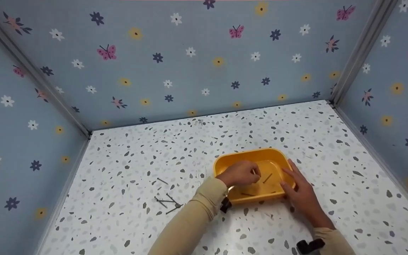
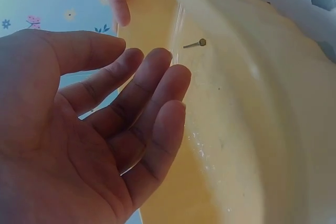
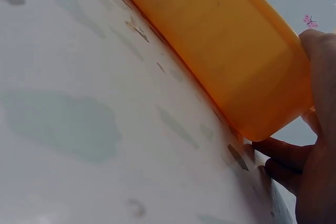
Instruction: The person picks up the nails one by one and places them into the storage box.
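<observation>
A yellow plastic tray (image 1: 246, 156) stands on the speckled tabletop. My left hand (image 1: 241, 173) reaches over its near left side into it, fingers loosely bent. In the left wrist view a gap shows between thumb and fingers, and nothing is held. A nail (image 2: 195, 44) with a round head lies in the tray beyond the fingertips; a few thin nails (image 1: 267, 177) show on the tray floor in the head view. My right hand (image 1: 301, 193) grips the tray's right end, thumb at the rim and fingers (image 3: 286, 153) round the outside, low by the tabletop.
Left of the tray, several loose nails (image 1: 166, 202) lie in a small heap, with a single nail (image 1: 162, 181) just behind them. Faint thin pieces (image 1: 197, 174) lie close to the tray's left end. Flower-patterned panels (image 1: 190, 71) enclose the tabletop (image 1: 136, 152) at back and sides.
</observation>
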`<state>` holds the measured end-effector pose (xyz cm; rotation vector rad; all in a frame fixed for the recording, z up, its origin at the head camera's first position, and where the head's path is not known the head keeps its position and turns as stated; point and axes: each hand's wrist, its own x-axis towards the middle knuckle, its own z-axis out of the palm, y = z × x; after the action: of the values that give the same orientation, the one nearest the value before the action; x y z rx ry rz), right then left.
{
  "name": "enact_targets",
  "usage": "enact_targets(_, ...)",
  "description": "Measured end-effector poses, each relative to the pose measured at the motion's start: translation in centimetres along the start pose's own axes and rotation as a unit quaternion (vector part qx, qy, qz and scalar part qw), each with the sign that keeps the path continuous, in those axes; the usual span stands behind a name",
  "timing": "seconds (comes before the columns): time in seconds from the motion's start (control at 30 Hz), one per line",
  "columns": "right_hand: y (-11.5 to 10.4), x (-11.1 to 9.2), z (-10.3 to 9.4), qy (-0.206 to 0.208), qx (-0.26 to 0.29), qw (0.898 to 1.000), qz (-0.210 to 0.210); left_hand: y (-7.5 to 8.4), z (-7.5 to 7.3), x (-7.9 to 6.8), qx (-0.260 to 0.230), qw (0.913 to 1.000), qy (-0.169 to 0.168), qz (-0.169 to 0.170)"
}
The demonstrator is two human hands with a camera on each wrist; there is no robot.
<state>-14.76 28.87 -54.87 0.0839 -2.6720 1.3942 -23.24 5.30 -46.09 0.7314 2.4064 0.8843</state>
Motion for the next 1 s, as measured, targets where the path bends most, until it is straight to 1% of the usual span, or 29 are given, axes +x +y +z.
enact_targets(0.1,0.0,0.0,0.0,0.0,-0.005,1.0,0.001,-0.1,-0.1,-0.4,0.005,1.0,0.002,0.005)
enact_targets(0.23,-0.1,-0.1,0.0,0.002,-0.008,1.0,0.001,-0.3,-0.1,-0.9,-0.009,0.9999,0.004,0.012)
enact_targets(0.33,-0.1,-0.1,0.0,0.002,-0.007,1.0,0.003,-0.5,0.0,-1.4,-0.026,0.9996,0.008,0.007)
enact_targets(0.47,-0.2,-0.1,0.1,-0.001,-0.004,1.0,0.004,-0.8,0.0,-1.9,-0.038,0.9988,0.029,0.005)
enact_targets(0.73,-0.3,-0.1,-0.1,0.005,-0.004,1.0,-0.001,-0.9,-0.3,-3.0,-0.068,0.9938,0.085,0.027)
enact_targets(0.83,-0.2,0.0,0.0,0.003,-0.006,1.0,0.0,-1.0,-0.3,-3.4,-0.086,0.991,0.097,0.036)
enact_targets(1.0,-0.1,-0.1,0.0,0.0,-0.01,1.0,0.003,-1.3,-0.3,-4.0,-0.132,0.9845,0.105,0.047)
